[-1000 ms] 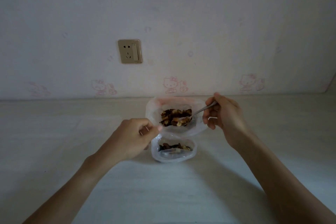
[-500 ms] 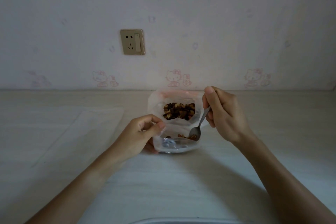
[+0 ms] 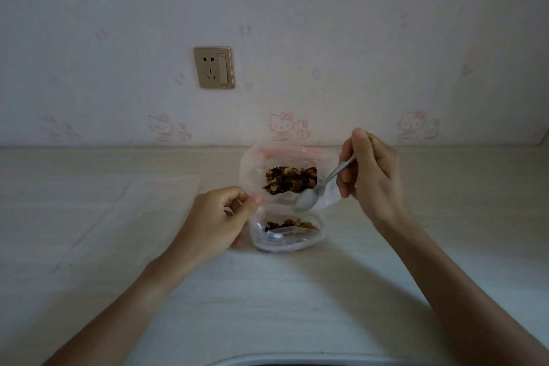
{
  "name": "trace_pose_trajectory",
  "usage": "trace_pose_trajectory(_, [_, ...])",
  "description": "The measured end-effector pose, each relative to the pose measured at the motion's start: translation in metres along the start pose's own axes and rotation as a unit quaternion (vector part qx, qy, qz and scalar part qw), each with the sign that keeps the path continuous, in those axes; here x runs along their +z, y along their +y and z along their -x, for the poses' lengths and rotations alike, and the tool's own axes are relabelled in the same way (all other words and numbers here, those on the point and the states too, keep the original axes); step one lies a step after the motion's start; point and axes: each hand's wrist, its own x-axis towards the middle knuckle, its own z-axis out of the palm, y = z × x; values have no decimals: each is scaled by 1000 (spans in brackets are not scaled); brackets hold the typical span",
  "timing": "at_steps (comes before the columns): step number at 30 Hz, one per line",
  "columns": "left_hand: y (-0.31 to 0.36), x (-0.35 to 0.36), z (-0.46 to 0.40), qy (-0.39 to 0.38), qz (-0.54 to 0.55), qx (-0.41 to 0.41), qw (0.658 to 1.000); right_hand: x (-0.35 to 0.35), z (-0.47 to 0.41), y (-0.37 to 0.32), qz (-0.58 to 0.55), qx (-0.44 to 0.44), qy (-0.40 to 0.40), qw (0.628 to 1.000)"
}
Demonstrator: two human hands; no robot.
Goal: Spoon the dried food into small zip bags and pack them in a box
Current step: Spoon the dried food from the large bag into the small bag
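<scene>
A large clear bag (image 3: pixel 252 163) with a pink zip strip lies open on the table, with brown and dark dried food (image 3: pixel 291 180) inside. In front of it a small clear zip bag (image 3: pixel 285 239) is held open; some dried food (image 3: pixel 292 224) lies in it. My left hand (image 3: pixel 218 218) pinches the small bag's left rim. My right hand (image 3: pixel 371 175) grips a metal spoon (image 3: pixel 315 193) by its handle. The spoon's bowl looks empty and hangs over the large bag's near edge, just above the small bag.
A flat clear sheet or bag (image 3: pixel 142 205) lies on the pale table (image 3: pixel 267 291) to the left. The wall with a socket (image 3: pixel 213 67) rises right behind the bags. A pale curved rim (image 3: pixel 297 359) shows at the bottom edge.
The spoon went from the large bag down into the small bag, then rose out of it. It now looks empty, and more food lies in the small bag.
</scene>
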Motion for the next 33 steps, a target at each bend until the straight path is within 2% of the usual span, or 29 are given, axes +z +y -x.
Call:
trace_pose_trajectory(2, [-3, -2, -2, 31, -15, -18, 999, -1, -2, 5, -16, 78, 35, 996])
trace_pose_trajectory(4, [-6, -5, -7, 47, -31, -68, 996, -3, -4, 10, -19, 136, 59, 989])
trace_pose_trajectory(7, [-3, -6, -21, 19, -29, -147, 989, -6, -6, 15, -11, 174, 74, 982])
trace_pose_trajectory(9, [2, -4, -31, -4, -29, -164, 986, -7, -7, 17, 13, 177, 66, 982])
trace_pose_trajectory(12, [6, 6, -40, -31, -31, -160, 986, -4, -5, 18, 92, 131, 50, 986])
trace_pose_trajectory(14, [3, 13, -42, -26, -27, -151, 988, -2, -5, 20, 146, 82, 38, 985])
trace_pose_trajectory(16, [0, 19, -41, -18, 2, -144, 989, 0, -5, 23, 166, 69, 25, 983])
trace_pose_trajectory(27, [-1, 26, -39, -11, 133, -134, 982, 2, -3, 32, 69, 238, -45, 968])
trace_pose_trajectory(33, [5, 24, -36, -30, 159, -125, 979, 3, -2, 30, 26, 302, -16, 953])
